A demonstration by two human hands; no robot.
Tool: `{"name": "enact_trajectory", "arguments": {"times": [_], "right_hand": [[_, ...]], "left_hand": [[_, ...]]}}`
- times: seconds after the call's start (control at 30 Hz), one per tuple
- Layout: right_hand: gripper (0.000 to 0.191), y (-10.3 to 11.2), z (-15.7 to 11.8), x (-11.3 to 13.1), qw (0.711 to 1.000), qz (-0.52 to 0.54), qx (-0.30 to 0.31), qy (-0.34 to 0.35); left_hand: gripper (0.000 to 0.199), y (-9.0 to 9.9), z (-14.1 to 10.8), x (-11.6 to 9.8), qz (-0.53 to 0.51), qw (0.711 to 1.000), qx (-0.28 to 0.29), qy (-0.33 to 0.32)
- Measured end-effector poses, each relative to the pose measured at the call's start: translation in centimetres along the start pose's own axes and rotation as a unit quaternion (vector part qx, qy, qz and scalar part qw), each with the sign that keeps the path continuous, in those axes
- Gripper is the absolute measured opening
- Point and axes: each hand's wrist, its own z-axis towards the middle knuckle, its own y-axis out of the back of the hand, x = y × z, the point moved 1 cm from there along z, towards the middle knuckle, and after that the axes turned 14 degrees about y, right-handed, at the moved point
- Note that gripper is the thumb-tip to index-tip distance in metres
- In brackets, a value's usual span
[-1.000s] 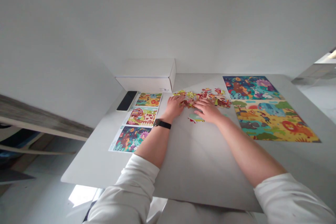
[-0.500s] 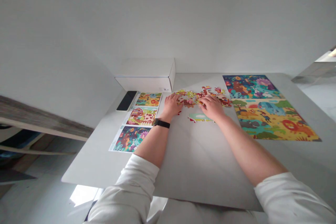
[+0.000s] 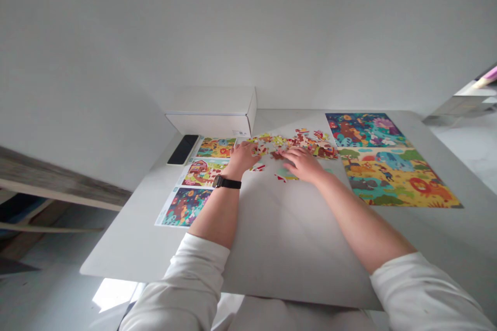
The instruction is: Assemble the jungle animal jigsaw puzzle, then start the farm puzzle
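Observation:
Loose puzzle pieces [image 3: 306, 140], mostly red, yellow and brown, lie in a heap near the back of the table. My left hand [image 3: 243, 157] rests at the heap's left end with its fingers apart, a dark watch [image 3: 227, 182] on the wrist. Over the front of the heap is my right hand [image 3: 302, 162], fingers spread on the pieces; part of what lies beneath it is hidden. Between my hands and a little nearer to me is a pale green joined strip of pieces [image 3: 284, 172], partly covered by my right hand.
A white box [image 3: 209, 123] stands at the back left, with a phone [image 3: 184, 149] before it. Beside the phone lies a sheet with three pictures [image 3: 205, 171]. On the right are a dark blue picture puzzle [image 3: 368, 129] and a yellow animal one [image 3: 399, 178].
My right hand has moved left and slightly nearer, now covering more of the green strip's right part. My left hand has shifted left. The whole view has moved a little too.

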Motion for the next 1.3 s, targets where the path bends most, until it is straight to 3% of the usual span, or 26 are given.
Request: {"name": "enact_trajectory", "arguments": {"times": [0.33, 0.7, 0.8, 0.9, 1.0, 1.1, 1.2, 1.3], "right_hand": [[0.031, -0.1, -0.3, -0.6, 0.998, -0.042, -0.011, -0.056], [0.030, 0.2, -0.5, -0.7, 0.994, -0.055, -0.011, -0.093], [0.023, 0.4, -0.4, -0.8, 0.994, -0.050, -0.012, -0.098], [0.020, 0.4, -0.4, -0.9, 0.994, -0.047, -0.018, -0.094], [0.023, 0.4, -0.4, -0.9, 0.995, -0.047, -0.020, -0.090], [0.024, 0.6, -0.4, -0.9, 0.995, -0.044, -0.042, -0.083], [0.025, 0.9, -0.4, -1.1, 0.992, -0.041, -0.079, -0.087], [0.026, 1.2, -0.5, -1.4, 0.988, -0.041, -0.108, -0.101]], "left_hand": [[0.046, -0.3, -0.1, -0.3, 0.046, 0.999, 0.007, 0.020], [0.038, 0.4, -0.3, -0.7, 0.028, 0.999, -0.006, 0.045], [0.032, 0.5, -0.2, -0.8, -0.003, 0.998, -0.033, 0.053], [0.020, 1.0, 0.2, -0.8, -0.099, 0.993, -0.037, 0.060], [0.017, 1.7, 1.1, -0.3, -0.265, 0.957, -0.057, 0.101], [0.020, 2.6, 2.1, 0.8, -0.441, 0.879, -0.099, 0.155], [0.020, 3.5, 2.7, 1.9, -0.547, 0.811, -0.093, 0.186], [0.020, 3.9, 2.7, 2.5, -0.559, 0.798, -0.083, 0.209]]}}
